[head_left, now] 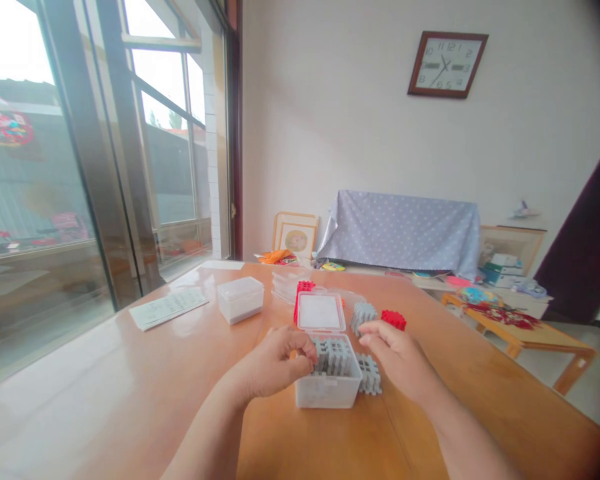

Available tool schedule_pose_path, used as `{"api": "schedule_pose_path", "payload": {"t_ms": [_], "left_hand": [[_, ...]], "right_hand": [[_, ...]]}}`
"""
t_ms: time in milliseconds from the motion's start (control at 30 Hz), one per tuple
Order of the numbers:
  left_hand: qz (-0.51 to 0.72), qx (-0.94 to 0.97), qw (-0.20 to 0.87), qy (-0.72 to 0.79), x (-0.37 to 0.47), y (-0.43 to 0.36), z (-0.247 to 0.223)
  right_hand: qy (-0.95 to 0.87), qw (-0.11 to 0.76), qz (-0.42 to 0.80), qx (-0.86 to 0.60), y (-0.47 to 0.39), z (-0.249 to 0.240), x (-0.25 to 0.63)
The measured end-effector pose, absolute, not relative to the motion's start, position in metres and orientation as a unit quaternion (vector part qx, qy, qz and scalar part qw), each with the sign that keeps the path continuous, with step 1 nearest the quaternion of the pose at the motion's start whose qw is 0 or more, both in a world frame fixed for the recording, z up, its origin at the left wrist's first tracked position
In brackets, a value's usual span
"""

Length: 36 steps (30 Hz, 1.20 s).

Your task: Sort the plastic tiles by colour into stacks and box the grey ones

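Observation:
An open clear plastic box stands on the wooden table, its lid tipped back behind it. Grey interlocking pieces stand in rows inside. My left hand is at the box's left rim, thumb and fingers pinched near the grey pieces; what lies between the fingertips is too small to make out. My right hand is above the table right of the box, fingers bent together beside a grey stack; its fingertips' contents are hidden. Another grey stack leans against the box's right side.
A closed clear box and printed sheets lie to the left. Red pieces sit at the right, more red ones behind the lid, beside clear plastic bags. A low wooden table stands at far right.

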<state>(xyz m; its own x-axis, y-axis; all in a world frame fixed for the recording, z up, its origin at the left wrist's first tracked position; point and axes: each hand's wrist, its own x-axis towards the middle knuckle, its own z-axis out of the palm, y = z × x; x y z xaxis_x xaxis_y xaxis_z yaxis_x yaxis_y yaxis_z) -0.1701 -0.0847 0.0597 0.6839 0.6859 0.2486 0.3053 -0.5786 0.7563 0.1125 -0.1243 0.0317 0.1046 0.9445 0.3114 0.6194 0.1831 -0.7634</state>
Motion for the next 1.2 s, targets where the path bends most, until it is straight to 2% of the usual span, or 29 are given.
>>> {"api": "schedule_pose_path", "payload": {"t_ms": [267, 467, 900, 1200], "left_hand": [[0.261, 0.84, 0.365, 0.304, -0.171, -0.084, 0.06], [0.262, 0.834, 0.377, 0.307, -0.171, -0.084, 0.059], [0.259, 0.833, 0.37, 0.32, -0.172, -0.083, 0.057], [0.26, 0.83, 0.384, 0.311, -0.171, -0.084, 0.06]], "right_hand": [[-0.65, 0.319, 0.243, -0.645, -0.12, -0.015, 0.166], [-0.706, 0.264, 0.281, -0.594, -0.13, -0.002, 0.153], [-0.677, 0.31, 0.232, -0.626, -0.116, -0.015, 0.155], [-0.703, 0.343, 0.191, -0.593, -0.113, -0.018, 0.153]]}}
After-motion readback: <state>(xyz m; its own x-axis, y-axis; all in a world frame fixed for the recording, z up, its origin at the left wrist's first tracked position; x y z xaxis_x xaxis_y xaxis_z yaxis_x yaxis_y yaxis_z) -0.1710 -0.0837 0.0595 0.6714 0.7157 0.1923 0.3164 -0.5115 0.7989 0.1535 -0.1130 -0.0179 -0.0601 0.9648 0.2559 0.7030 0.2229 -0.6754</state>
